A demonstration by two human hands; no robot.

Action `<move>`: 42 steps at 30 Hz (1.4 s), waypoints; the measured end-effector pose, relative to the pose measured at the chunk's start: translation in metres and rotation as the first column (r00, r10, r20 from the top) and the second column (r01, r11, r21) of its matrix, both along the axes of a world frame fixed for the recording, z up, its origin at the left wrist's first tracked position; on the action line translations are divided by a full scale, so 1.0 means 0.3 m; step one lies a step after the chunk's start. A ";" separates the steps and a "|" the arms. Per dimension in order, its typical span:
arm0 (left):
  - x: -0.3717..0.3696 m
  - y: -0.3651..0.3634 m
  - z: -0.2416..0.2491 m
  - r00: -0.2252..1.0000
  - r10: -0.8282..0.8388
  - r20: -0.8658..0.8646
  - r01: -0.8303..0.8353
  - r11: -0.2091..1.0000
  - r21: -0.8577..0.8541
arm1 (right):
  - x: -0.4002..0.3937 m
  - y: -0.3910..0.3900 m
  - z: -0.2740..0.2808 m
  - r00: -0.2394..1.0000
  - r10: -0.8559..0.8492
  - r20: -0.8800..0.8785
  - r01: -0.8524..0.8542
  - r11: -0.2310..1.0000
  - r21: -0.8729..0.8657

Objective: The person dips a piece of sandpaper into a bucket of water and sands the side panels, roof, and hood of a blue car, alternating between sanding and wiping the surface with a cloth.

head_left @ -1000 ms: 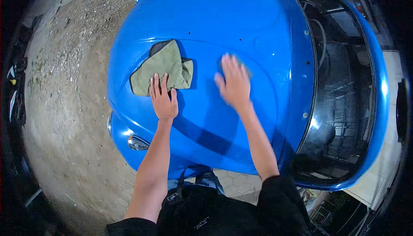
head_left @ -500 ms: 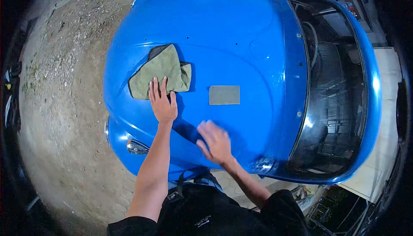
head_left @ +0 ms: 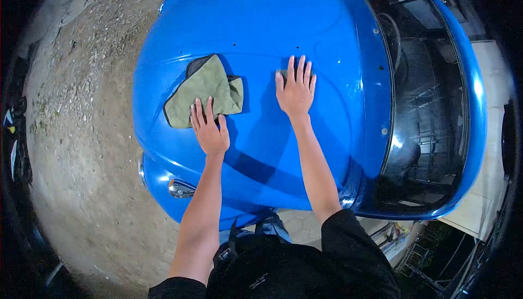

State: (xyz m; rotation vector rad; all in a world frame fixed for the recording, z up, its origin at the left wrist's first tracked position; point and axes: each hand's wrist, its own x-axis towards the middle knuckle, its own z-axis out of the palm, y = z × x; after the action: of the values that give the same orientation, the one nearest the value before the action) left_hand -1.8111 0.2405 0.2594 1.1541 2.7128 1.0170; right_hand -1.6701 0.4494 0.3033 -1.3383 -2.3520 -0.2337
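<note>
My left hand (head_left: 211, 133) lies flat with its fingers stretched over the lower edge of a folded olive-green cloth (head_left: 204, 92) with dark edging. The cloth rests on the blue car's bonnet (head_left: 256, 130). Farther right, my right hand (head_left: 296, 95) is flat too, fingers spread, on top of a small grey-green rectangular sheet (head_left: 285, 74). Most of that sheet is hidden under the fingers; it looks like sandpaper, though its surface is not clear.
The windscreen (head_left: 422, 108) curves down the car's right side. A front indicator lamp (head_left: 181, 188) sits at the lower left of the body. Gravelly ground (head_left: 87, 97) borders the car on the left. A pale board (head_left: 493, 97) lies beyond the roof.
My right hand has moved up and forward onto the grey-green sheet, which now sits farther from me on the bonnet. My left hand has stayed on the cloth.
</note>
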 end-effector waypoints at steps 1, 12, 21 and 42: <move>-0.005 0.001 -0.003 1.000 -0.001 0.001 0.001 1.000 -0.003 | 0.040 -0.072 0.019 1.000 0.023 0.010 -0.023 0.999 -0.043; -0.002 -0.004 -0.012 1.000 -0.007 -0.007 0.007 1.000 -0.028 | 0.340 -0.193 0.056 0.987 -0.152 0.051 0.155 0.985 -0.074; -0.009 0.001 -0.029 1.000 -0.026 -0.009 0.026 0.999 0.018 | 0.594 -0.569 0.045 0.990 -0.129 0.063 0.142 0.937 -0.320; 0.229 -0.017 0.090 0.895 -0.444 0.037 0.445 0.894 -0.053 | 0.812 -0.463 -0.070 0.884 0.387 -0.261 -0.408 0.912 -0.030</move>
State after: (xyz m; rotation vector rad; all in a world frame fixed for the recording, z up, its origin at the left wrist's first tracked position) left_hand -1.7423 0.2355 0.2865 1.6328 2.2708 0.8629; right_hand -1.4265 0.3103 0.2822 -0.8273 -2.3705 0.1529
